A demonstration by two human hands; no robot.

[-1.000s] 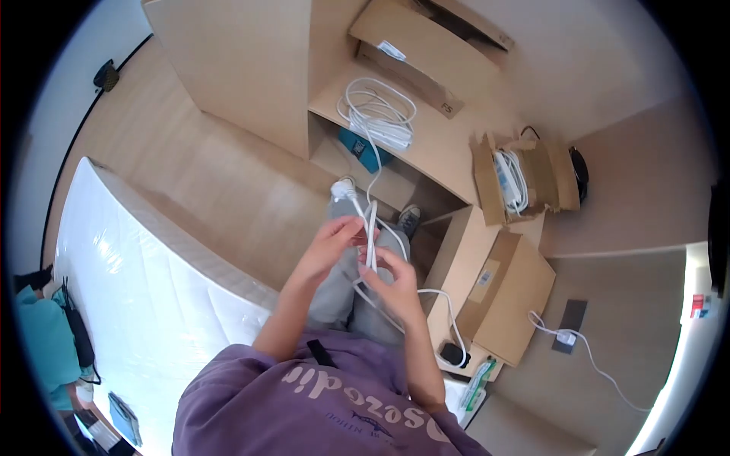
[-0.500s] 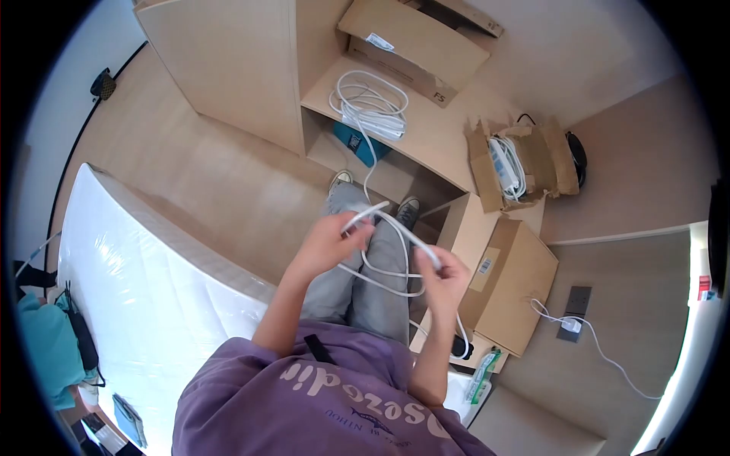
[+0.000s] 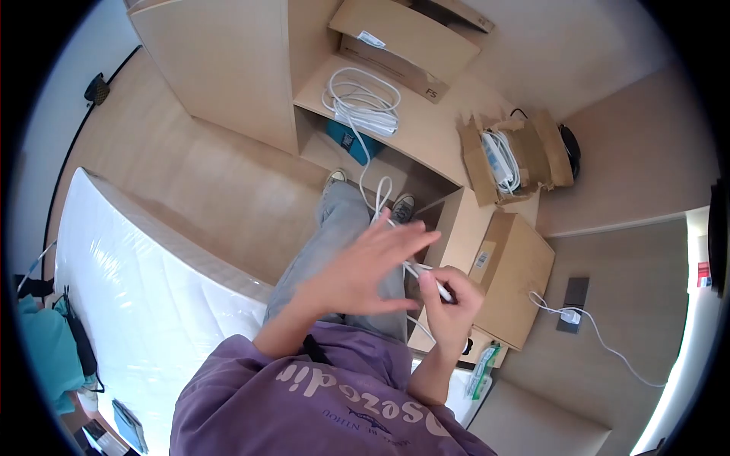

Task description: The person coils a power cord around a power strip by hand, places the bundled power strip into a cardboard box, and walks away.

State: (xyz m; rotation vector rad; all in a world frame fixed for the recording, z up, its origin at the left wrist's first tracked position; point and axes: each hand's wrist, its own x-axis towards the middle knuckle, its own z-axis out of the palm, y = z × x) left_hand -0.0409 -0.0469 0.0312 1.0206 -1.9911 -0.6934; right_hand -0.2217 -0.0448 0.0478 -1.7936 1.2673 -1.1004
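Looking down from the head camera, your right hand [image 3: 450, 300] has its grip closed on the white cable [image 3: 384, 201], which runs up to the coil [image 3: 363, 102] on the shelf [image 3: 426, 140]. Your left hand [image 3: 361, 270] is spread wide, fingers over the cable above your knees.

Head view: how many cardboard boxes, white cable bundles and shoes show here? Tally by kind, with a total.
Cardboard boxes: 3 – closed box on the shelf top, torn open box, flat box by the floor.
White cable bundles: 3 – on the shelf, in the torn box, in the hands.
Shoes: 2.
Total: 8
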